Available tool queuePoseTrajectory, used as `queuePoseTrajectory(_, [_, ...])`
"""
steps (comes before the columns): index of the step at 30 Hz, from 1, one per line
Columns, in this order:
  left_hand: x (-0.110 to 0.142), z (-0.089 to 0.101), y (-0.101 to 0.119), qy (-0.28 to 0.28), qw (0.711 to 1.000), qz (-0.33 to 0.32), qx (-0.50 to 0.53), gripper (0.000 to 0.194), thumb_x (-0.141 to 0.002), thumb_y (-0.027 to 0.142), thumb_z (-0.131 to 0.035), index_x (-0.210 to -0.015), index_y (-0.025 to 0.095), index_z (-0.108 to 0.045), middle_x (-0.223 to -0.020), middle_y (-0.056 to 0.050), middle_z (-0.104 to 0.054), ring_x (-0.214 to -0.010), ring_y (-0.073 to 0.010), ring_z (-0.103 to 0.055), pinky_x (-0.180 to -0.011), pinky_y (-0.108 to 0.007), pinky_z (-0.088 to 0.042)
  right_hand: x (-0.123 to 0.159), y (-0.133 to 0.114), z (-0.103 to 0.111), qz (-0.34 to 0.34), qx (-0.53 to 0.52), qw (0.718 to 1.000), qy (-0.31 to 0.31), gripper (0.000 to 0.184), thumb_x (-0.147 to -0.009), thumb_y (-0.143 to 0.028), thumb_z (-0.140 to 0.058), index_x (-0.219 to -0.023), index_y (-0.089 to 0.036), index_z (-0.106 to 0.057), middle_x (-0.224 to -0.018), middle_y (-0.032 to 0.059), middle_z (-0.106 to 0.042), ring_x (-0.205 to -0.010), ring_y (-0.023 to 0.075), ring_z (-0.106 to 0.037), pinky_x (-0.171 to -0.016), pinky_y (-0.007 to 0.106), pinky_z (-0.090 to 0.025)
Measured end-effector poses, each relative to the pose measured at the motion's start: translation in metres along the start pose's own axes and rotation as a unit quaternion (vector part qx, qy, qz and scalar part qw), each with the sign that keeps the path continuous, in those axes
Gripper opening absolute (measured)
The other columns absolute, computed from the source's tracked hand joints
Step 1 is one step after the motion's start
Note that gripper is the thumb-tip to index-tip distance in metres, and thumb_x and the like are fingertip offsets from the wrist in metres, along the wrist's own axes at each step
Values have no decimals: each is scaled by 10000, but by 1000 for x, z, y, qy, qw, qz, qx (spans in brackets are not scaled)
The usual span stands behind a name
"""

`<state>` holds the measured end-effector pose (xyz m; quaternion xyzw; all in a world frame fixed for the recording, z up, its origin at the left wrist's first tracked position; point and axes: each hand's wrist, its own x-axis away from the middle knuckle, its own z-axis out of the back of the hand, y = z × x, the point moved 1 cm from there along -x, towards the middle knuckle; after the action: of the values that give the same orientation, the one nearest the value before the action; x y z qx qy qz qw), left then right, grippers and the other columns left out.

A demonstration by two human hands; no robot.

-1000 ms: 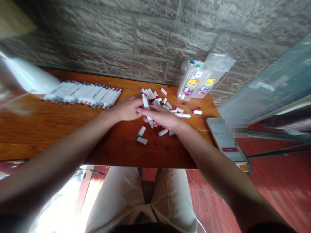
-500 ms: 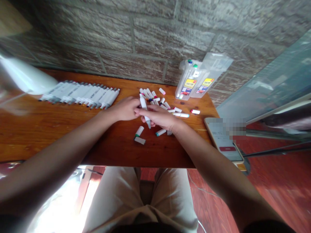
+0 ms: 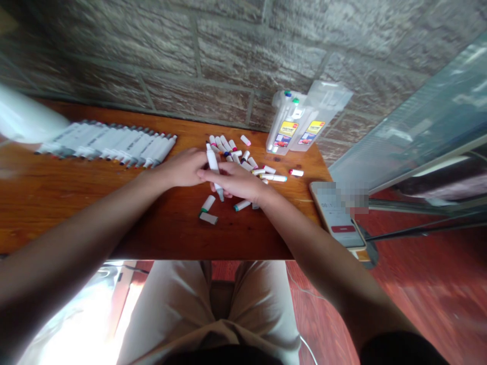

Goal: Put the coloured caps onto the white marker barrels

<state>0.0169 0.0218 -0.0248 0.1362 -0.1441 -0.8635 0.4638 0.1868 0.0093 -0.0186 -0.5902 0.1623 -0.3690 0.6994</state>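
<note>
Both of my hands meet over the middle of the wooden table (image 3: 76,203). My left hand (image 3: 182,168) and my right hand (image 3: 234,181) are closed together on one white marker (image 3: 213,170), which stands slanted between them. Behind and beside my right hand lies a scatter of loose marker caps and short markers (image 3: 243,157). Two loose caps (image 3: 207,210) lie just in front of my hands. A neat row of capped white markers (image 3: 110,142) lies at the left back of the table.
A clear plastic marker case (image 3: 300,124) leans against the stone wall at the back right. A phone (image 3: 337,218) rests on the table's right corner. A white object (image 3: 23,119) sits at far left. My knees show below the table edge.
The view has drifted, so everything sits a little further left. My hands stay together on the same white marker, with hardly any change in grip.
</note>
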Motion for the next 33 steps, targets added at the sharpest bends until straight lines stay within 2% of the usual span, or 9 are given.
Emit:
queuePoseTrajectory(3, [0, 3, 0, -28, 999, -29, -4, 226, -814, 203, -526, -970, 132, -673, -1011, -78, -720, -890, -196, -635, -791, -270, -458, 3, -3, 0, 46, 80, 996, 11, 450, -889, -567, -670, -744, -153, -573, -649, -30, -568, -567, 72, -495, -531, 200, -376])
queuePoseTrajectory(6, [-1, 3, -2, -33, 999, -34, -14, 225, -785, 185, -532, -971, 131, -647, -994, -73, -707, -899, -197, -623, -794, -266, -449, 4, -4, 0, 67, 109, 992, 3, 446, -910, -554, -649, -740, -149, -577, -662, -22, -573, -605, 78, -504, -570, 206, -379])
queuePoseTrajectory(21, [-1, 5, 3, -39, 999, -22, -7, 234, -824, 268, -510, -969, 144, -646, -1011, -75, -716, -919, -211, -634, -778, -267, -444, 3, -3, 0, 9, 63, 998, -20, 483, -873, -625, -663, -780, -160, -568, -652, -22, -601, -484, 69, -514, -448, 203, -404])
queuePoseTrajectory(33, [-2, 2, -3, -24, 999, -32, -8, 214, -804, 303, -515, -904, 150, -627, -959, -72, -694, -848, -201, -618, -745, -273, -432, 3, -3, 0, 21, 62, 998, -23, 491, -880, -633, -651, -780, -159, -567, -636, -28, -582, -471, 65, -488, -420, 193, -379])
